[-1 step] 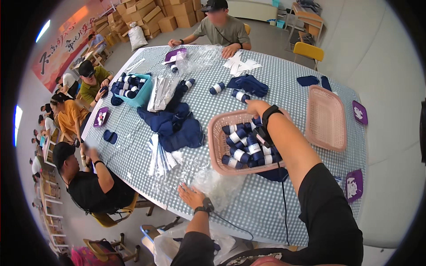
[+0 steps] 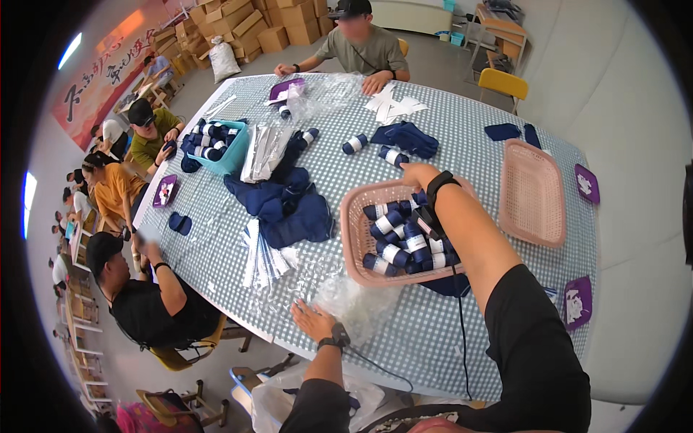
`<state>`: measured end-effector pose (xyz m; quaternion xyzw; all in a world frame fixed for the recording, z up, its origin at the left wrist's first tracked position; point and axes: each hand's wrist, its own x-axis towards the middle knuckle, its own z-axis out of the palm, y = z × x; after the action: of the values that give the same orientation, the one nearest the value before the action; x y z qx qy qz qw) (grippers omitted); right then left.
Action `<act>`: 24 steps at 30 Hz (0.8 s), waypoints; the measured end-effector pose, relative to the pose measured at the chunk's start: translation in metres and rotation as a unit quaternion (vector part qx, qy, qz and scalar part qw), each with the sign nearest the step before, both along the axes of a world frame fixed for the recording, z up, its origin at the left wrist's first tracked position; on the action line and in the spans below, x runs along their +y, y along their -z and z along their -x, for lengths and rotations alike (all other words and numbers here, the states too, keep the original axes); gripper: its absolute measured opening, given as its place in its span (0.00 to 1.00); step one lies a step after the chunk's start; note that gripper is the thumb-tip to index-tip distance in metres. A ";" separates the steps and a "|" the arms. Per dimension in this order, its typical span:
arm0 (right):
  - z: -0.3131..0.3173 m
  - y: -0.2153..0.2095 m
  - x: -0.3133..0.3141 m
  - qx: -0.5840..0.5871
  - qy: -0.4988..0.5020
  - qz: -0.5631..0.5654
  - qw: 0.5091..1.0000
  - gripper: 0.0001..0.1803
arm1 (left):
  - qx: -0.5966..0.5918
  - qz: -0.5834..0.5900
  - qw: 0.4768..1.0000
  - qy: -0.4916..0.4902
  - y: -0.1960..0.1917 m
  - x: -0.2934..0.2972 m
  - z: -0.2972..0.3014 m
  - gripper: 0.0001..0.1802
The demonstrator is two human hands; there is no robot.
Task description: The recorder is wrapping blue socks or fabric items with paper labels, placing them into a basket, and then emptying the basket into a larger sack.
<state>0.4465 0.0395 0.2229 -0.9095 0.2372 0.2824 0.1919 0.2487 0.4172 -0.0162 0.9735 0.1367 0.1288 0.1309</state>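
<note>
My left hand lies flat on the checked tablecloth with its fingers apart, beside a crumpled clear plastic bag. Reaching across a pink basket, my right hand is at its far rim; its fingers are mostly hidden, so whether they grip the rim cannot be seen. Just past that hand lies a navy roll with a white band. Several similar banded rolls, apparently rolled socks, fill the basket. Another roll rests farther left, near loose navy socks.
Navy fabric pieces and white paper strips lie left of the basket. A teal basket holds more rolls. At right stand a second pink basket and purple trays. Co-workers sit around the table. A black cable hangs from my right arm.
</note>
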 end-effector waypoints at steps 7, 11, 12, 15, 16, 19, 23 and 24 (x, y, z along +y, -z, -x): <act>-0.046 0.068 -0.025 0.037 -0.011 0.036 0.999 0.39 | 0.001 0.028 0.999 0.021 -0.009 -0.004 0.004 0.38; -0.055 0.100 -0.031 -0.212 -0.026 0.127 0.969 0.31 | 0.012 0.024 0.999 0.018 -0.013 0.001 0.004 0.45; -0.060 0.105 -0.029 -0.211 -0.028 0.123 0.969 0.31 | 0.014 0.021 1.000 0.015 -0.014 0.003 0.003 0.45; -0.067 0.128 -0.034 -0.389 0.049 0.241 0.887 0.21 | 0.037 0.004 0.999 0.021 -0.029 0.001 0.003 0.44; -0.068 0.138 -0.035 -0.381 0.055 0.234 0.893 0.23 | 0.063 0.006 0.998 0.017 -0.038 -0.001 0.002 0.43; -0.082 0.169 -0.059 -0.310 0.070 0.135 0.938 0.33 | 0.063 -0.002 0.998 0.030 -0.026 0.000 0.003 0.40; -0.091 0.164 -0.040 -0.272 -0.028 0.102 0.956 0.31 | 0.027 -0.029 0.997 0.068 -0.020 0.016 0.007 0.40; -0.094 0.172 -0.051 -0.271 -0.020 0.104 0.957 0.31 | 0.015 -0.011 0.996 0.085 -0.023 0.007 0.005 0.39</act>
<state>0.5400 -0.0111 0.0511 -0.9714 0.1862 0.0031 0.1474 0.2434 0.4243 0.0066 0.9846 0.0542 0.1045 0.1289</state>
